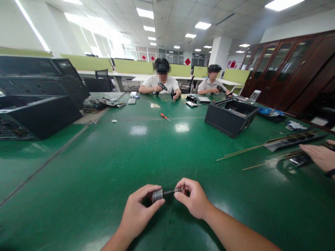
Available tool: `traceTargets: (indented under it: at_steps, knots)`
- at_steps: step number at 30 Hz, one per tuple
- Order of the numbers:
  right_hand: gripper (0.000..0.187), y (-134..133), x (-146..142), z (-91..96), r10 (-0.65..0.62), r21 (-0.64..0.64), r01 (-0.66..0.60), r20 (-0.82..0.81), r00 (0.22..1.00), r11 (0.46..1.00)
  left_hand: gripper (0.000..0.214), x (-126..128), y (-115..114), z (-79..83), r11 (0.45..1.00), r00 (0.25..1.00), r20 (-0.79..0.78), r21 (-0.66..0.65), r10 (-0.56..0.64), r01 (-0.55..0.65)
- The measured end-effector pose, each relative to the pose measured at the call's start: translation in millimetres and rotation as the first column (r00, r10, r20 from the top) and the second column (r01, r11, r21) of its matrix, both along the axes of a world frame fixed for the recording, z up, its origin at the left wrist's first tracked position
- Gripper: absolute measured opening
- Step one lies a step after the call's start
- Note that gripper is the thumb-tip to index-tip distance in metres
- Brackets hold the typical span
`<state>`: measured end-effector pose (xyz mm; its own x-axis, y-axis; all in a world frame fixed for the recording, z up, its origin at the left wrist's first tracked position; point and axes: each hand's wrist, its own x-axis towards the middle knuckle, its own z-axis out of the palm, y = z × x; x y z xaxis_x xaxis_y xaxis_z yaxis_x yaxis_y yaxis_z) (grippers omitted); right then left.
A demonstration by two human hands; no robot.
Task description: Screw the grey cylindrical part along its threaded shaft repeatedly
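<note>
My left hand [138, 209] is closed around a small grey metal cylinder [157, 195], held just above the green table [104, 164] near its front edge. A thin dark shaft [171, 191] sticks out of the cylinder to the right. My right hand [192, 198] pinches the far end of that shaft with thumb and fingertips. Both hands are close together at the bottom middle of the view.
A black open computer case [230, 116] lies right of centre, another large black case [36, 97] at the left. An orange-handled screwdriver [164, 116] lies mid-table. Thin brass rods [251, 149] and a co-worker's hand [318, 156] are at the right. Two people sit at the far end with power screwdrivers.
</note>
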<state>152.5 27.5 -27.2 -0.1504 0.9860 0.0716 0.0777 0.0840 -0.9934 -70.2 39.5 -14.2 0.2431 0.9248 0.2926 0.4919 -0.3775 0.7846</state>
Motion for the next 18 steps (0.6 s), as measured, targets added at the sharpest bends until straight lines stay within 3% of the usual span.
traceTargets:
  at_steps: [18]
  knots:
    - [0.009,-0.4,-2.0,2.1,-0.013,-0.015,0.013,-0.041,0.999,1.000,0.023,-3.5,0.9,-4.4,1.000,1.000,0.008,0.003,-0.010,0.010]
